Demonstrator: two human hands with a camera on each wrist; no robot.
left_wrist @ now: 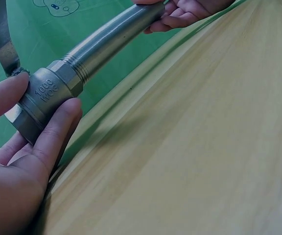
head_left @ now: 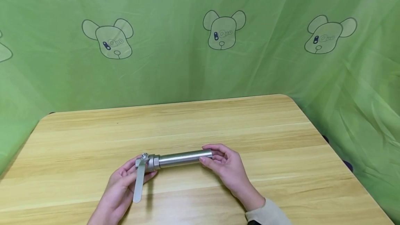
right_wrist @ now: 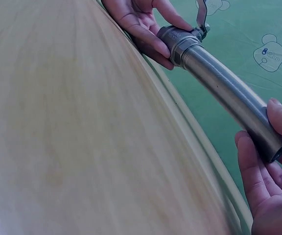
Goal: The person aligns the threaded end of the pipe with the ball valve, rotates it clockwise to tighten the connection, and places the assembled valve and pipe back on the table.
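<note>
A metal ball valve (head_left: 152,163) with a long flat lever handle (head_left: 139,183) sits in my left hand (head_left: 117,186), fingers and thumb curled round its body. Raised "1000 WOG" lettering shows on the valve body (left_wrist: 45,93) in the left wrist view. A steel pipe (head_left: 182,158) extends from the valve to the right, its threads (left_wrist: 77,68) at the joint partly showing. Around the pipe's free end, my right hand (head_left: 226,166) grips with thumb and fingers. In the right wrist view the pipe's open end (right_wrist: 280,151) faces the right palm. Both parts are held above the table.
A wood-grain table (head_left: 93,141) with rounded far corners lies beneath the hands. Behind it and along the sides hangs a green curtain (head_left: 168,72) printed with bear-head outlines. A light sleeve (head_left: 268,214) covers the right forearm.
</note>
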